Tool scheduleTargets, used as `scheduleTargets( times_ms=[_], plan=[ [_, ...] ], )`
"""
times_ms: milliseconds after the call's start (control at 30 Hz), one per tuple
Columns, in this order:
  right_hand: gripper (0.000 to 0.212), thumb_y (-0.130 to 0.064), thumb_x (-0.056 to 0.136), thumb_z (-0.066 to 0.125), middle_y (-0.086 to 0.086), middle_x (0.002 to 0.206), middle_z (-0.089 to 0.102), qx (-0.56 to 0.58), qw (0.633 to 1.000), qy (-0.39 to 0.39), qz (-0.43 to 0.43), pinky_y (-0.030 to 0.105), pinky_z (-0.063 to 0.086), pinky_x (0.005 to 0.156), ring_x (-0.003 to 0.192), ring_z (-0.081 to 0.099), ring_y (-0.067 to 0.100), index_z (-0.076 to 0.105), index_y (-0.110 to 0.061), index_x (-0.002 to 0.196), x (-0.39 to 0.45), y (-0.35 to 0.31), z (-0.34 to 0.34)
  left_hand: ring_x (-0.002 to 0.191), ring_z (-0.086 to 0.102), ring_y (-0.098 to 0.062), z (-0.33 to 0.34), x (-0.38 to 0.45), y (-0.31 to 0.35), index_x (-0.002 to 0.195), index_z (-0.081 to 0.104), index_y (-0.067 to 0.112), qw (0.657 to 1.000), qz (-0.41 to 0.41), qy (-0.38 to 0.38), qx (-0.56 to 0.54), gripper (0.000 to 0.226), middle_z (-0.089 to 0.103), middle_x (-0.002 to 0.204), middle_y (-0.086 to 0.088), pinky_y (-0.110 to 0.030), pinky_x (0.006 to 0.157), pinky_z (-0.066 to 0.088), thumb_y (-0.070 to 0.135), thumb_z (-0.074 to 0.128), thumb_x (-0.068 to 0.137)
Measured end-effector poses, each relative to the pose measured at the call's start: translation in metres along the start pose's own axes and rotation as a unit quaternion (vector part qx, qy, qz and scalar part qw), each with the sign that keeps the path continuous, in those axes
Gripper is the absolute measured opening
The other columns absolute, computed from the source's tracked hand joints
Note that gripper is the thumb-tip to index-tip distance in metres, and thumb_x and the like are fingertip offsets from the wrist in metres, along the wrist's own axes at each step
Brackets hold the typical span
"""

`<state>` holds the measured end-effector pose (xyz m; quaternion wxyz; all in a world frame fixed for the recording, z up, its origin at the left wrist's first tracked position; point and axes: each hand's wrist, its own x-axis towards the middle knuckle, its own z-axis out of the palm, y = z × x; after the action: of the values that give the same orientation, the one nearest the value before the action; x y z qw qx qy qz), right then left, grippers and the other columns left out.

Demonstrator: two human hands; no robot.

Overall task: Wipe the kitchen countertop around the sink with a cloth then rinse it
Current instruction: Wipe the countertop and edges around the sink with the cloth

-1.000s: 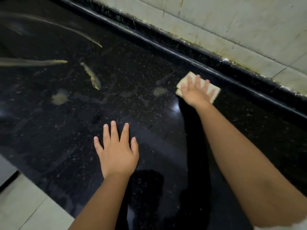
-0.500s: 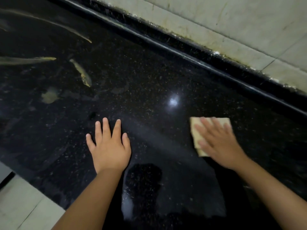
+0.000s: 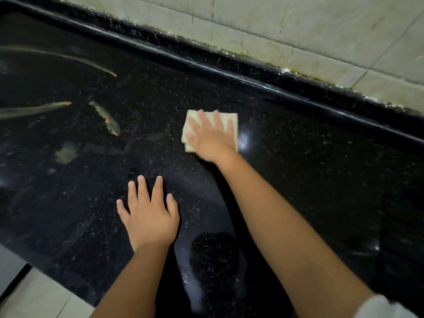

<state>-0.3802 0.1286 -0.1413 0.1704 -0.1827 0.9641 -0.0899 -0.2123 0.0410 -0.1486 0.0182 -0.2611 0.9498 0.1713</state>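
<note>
Pressing a folded cloth (image 3: 230, 119) flat against the dark speckled surface (image 3: 309, 171), the right hand (image 3: 212, 136) lies on top of it with straight, slightly spread fingers (image 3: 202, 117); this grip is apart, pushing down rather than clamped on anything. A flat palm probably spreads the load over the whole pad, so that the full face of the cloth drags across the stone.

The left hand (image 3: 150, 216), nearer the body than the grip and to its left, rests palm-down on the bare surface with fingers straight, holding nothing. It likely serves as a brace while the other arm reaches.

The cloth is a pale, roughly rectangular pad. Its long axis appears to run left to right, roughly along the raised back ledge (image 3: 229, 74) that lies beyond the grip, below the tiled wall (image 3: 321, 31). The fingers point away from the body, across that axis, toward the ledge. Cloth edges show beyond the fingertips and on both sides of the hand.

Left of the grip, pale smears (image 3: 65, 154) and streaks (image 3: 107, 119) remain on the surface, so wiping seems unfinished. No sink is in view.
</note>
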Motion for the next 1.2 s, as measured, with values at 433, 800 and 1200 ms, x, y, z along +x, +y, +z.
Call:
scheduleTargets(
  times_ms=[433, 800, 1200],
  plan=[
    [0.052, -0.046, 0.098, 0.017, -0.010, 0.157, -0.007, 0.035, 0.963, 0.018, 0.267, 0.048, 0.001, 0.115, 0.145, -0.007, 0.021, 0.005, -0.034, 0.147, -0.118, 0.157, -0.020, 0.131, 0.031, -0.025, -0.036, 0.027, 0.020, 0.128, 0.047, 0.019, 0.994, 0.010, -0.048, 0.098, 0.038, 0.040, 0.137, -0.009, -0.048, 0.113, 0.010, 0.036, 0.035, 0.096],
    [0.054, -0.046, 0.098, 0.011, -0.005, 0.157, -0.012, 0.096, 0.929, 0.046, 0.353, 0.057, -0.008, 0.112, 0.143, -0.015, 0.029, 0.000, -0.030, 0.148, -0.003, 0.130, -0.040, 0.144, -0.006, -0.016, -0.012, 0.066, 0.007, 0.147, 0.015, 0.029, 0.989, 0.103, -0.067, 0.077, 0.052, 0.003, 0.157, 0.000, -0.038, 0.116, -0.003, 0.044, 0.022, 0.097],
    [0.052, -0.044, 0.099, 0.012, -0.007, 0.156, -0.013, 0.037, 0.999, -0.019, 0.008, 0.052, -0.014, 0.112, 0.143, -0.018, 0.026, 0.000, -0.032, 0.147, 0.090, -0.002, -0.031, 0.144, 0.008, -0.017, -0.002, 0.068, 0.005, 0.141, 0.033, 0.028, 0.994, 0.103, -0.010, 0.028, 0.083, 0.019, 0.154, -0.003, -0.038, 0.115, 0.001, 0.058, -0.001, 0.072]
  ],
)
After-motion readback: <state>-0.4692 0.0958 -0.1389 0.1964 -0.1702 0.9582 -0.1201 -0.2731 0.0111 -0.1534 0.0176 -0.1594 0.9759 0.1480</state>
